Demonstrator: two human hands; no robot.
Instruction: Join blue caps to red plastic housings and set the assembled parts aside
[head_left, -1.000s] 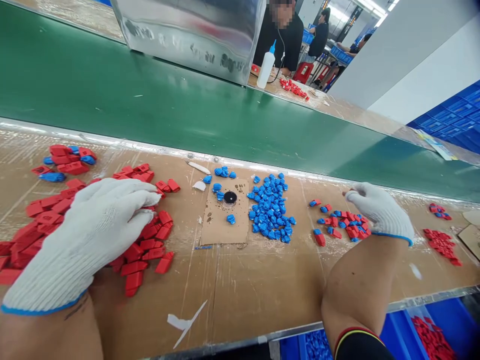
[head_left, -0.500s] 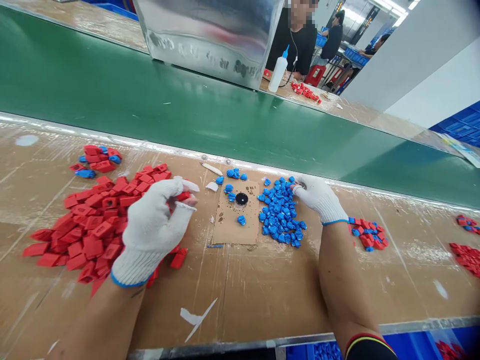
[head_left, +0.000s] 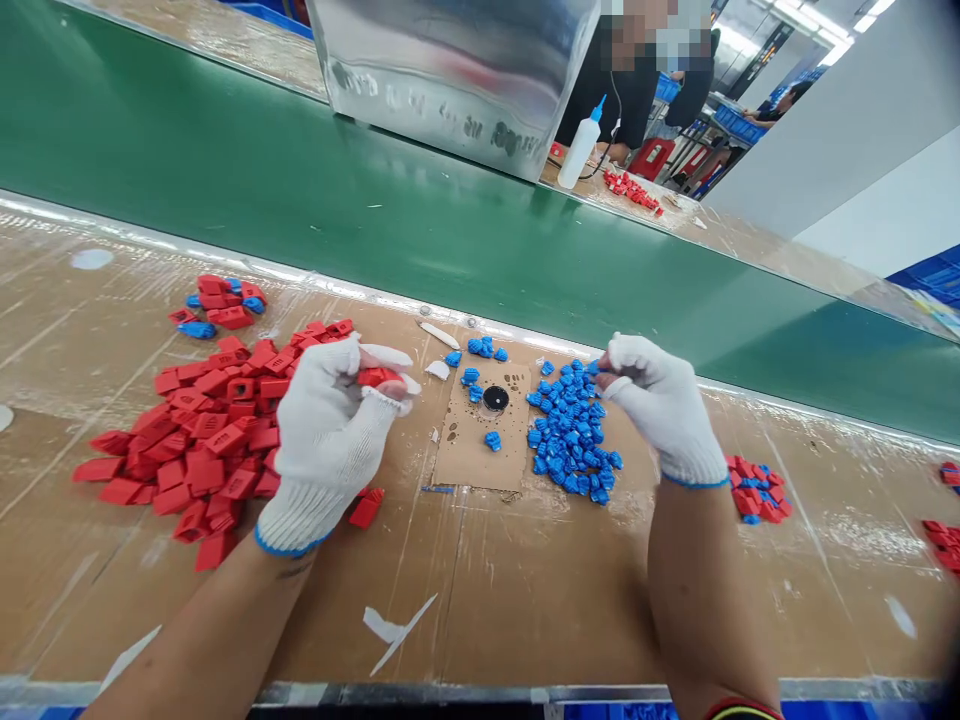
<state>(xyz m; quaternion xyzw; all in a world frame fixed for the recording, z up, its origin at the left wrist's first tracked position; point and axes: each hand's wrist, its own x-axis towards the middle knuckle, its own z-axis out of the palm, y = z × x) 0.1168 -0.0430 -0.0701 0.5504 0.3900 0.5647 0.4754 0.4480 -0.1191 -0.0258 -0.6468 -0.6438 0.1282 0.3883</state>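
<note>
My left hand [head_left: 326,440], in a white glove with bare fingertips, pinches a red piece [head_left: 380,377] beside the large pile of red pieces [head_left: 206,440]. At the right end of the blue pile [head_left: 571,430], my right hand [head_left: 656,400], gloved the same way, has thumb and forefinger closed on a blue piece [head_left: 594,368]. Between the hands lies a cardboard sheet [head_left: 472,465] bearing a small round container with a black top [head_left: 496,399]. A few loose blue pieces [head_left: 493,441] sit on and around the sheet.
A green belt [head_left: 375,230] runs behind the work surface. Beyond it stand a metal box [head_left: 450,80], a white bottle [head_left: 580,150] and a person. Mixed red and blue pieces lie at the far left [head_left: 225,303] and right [head_left: 759,490]. White scraps [head_left: 397,632] lie near the front edge.
The view has shifted, so the table contents appear farther right. My right hand has lifted slightly at the blue pile, its fingertips now on a blue piece. My left hand still holds the red piece.
</note>
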